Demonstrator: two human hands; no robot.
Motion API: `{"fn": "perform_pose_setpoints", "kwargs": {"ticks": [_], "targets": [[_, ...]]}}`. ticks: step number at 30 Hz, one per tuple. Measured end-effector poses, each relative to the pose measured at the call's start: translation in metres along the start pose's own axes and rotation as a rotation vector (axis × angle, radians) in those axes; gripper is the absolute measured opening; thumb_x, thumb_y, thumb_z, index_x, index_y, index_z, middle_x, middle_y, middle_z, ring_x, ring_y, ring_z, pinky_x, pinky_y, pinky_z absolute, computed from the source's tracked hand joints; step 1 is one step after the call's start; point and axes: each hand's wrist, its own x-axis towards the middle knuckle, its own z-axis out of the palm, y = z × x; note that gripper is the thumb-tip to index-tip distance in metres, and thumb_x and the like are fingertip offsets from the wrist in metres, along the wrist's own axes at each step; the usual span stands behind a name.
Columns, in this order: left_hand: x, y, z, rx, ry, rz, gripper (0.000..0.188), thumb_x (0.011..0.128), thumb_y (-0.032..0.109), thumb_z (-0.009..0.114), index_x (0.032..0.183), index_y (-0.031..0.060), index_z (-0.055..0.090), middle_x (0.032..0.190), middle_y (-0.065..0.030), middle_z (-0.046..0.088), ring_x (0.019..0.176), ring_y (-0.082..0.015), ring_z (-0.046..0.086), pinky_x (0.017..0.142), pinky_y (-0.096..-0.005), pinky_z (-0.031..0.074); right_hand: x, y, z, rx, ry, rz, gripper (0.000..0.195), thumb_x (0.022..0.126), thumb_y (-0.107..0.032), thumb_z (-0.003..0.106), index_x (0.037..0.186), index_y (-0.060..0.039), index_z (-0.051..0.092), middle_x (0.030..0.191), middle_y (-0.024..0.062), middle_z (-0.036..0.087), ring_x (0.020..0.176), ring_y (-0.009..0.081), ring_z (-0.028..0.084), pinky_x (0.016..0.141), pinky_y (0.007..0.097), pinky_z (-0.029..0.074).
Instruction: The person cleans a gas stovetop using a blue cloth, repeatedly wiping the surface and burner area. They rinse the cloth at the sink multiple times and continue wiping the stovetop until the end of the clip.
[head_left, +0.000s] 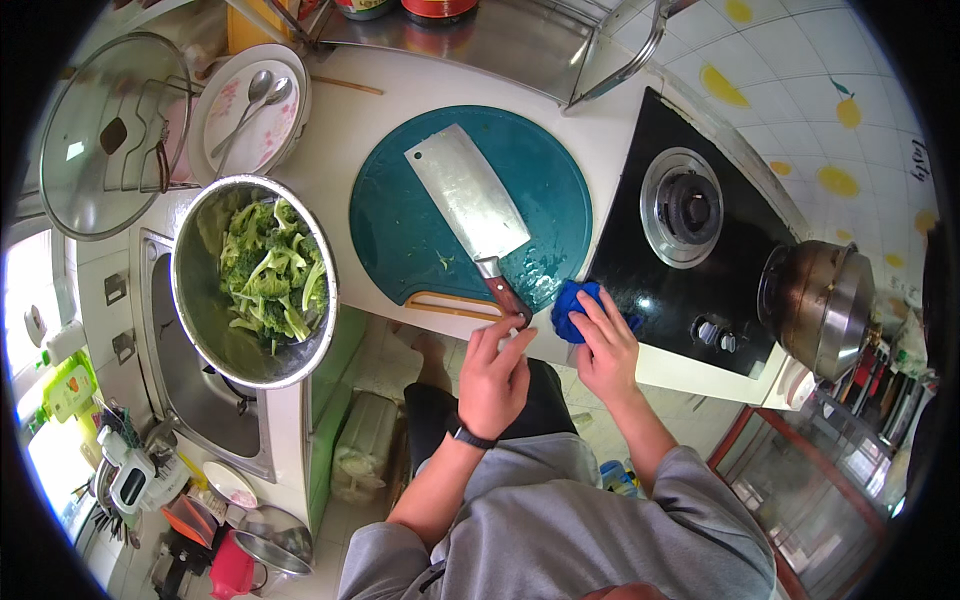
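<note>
My right hand (609, 352) presses its fingers on a bunched blue cloth (571, 311) at the counter's front edge, between the chopping board and the gas hob. My left hand (495, 371), with a dark band on its wrist, is at the handle end of a cleaver (472, 199). Its fingers are bent; whether they grip the wooden handle I cannot tell. The cleaver lies flat on a round teal chopping board (382, 217), its handle towards me. Small green scraps and wet spots mark the board. Along its near edge runs a tan board handle (454, 305).
A metal bowl of cut broccoli (274, 277) sits left, overlapping the sink (202, 405). Behind it are a plate with two spoons (247, 127) and a glass lid (112, 172). Right is the black gas hob (630, 247), with a metal pot (817, 307) at its far side.
</note>
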Motion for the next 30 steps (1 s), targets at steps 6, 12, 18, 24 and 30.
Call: {"fn": "perform_pose_setpoints", "kwargs": {"ticks": [6,12,18,24,30], "targets": [[0.022,-0.021,0.019,0.226,0.080,0.106,0.037,0.071,-0.006,0.072,0.104,0.0092,0.075,0.107,-0.0072,0.063,0.090,-0.0302,0.061,0.080,-0.0400,0.053,0.023,-0.005,-0.004,-0.037,-0.018,-0.045,0.036,0.068,0.001,0.066,0.103,-0.0032,0.073,0.125,0.0110,0.069,0.120,0.0381,0.062,0.095,0.0466,0.055],[0.028,-0.040,0.010,0.225,0.180,0.095,0.033,0.072,-0.004,0.072,0.101,0.0112,0.075,0.109,-0.0074,0.062,0.090,-0.0289,0.064,0.075,-0.0406,0.051,0.036,-0.004,-0.002,-0.036,-0.068,-0.131,0.036,0.068,0.000,0.068,0.104,-0.0038,0.073,0.128,0.0104,0.068,0.119,0.0370,0.062,0.095,0.0463,0.055],[0.036,-0.052,-0.017,0.277,0.227,0.016,0.035,0.071,-0.009,0.072,0.100,0.0100,0.076,0.114,-0.0097,0.060,0.089,-0.0262,0.068,0.076,-0.0373,0.056,0.058,-0.012,0.008,0.005,-0.132,-0.205,0.037,0.070,-0.002,0.069,0.106,-0.0038,0.073,0.130,0.0083,0.067,0.122,0.0336,0.058,0.095,0.0434,0.054],[0.045,-0.057,-0.025,0.252,0.246,-0.031,0.041,0.070,-0.014,0.072,0.103,0.0094,0.076,0.119,-0.0109,0.057,0.096,-0.0279,0.069,0.081,-0.0374,0.058,0.083,0.020,-0.005,0.182,0.085,-0.047,0.044,0.065,0.011,0.062,0.104,-0.0047,0.074,0.123,0.0092,0.072,0.112,0.0340,0.066,0.095,0.0427,0.056],[0.052,-0.062,-0.032,0.261,0.256,-0.075,0.043,0.069,-0.014,0.073,0.103,0.0099,0.076,0.120,-0.0109,0.058,0.099,-0.0280,0.067,0.086,-0.0378,0.055,0.184,0.097,-0.028,0.455,0.304,0.286,0.042,0.081,0.007,0.064,0.122,-0.0004,0.071,0.132,0.0135,0.070,0.126,0.0232,0.064,0.110,0.0339,0.045]]}}
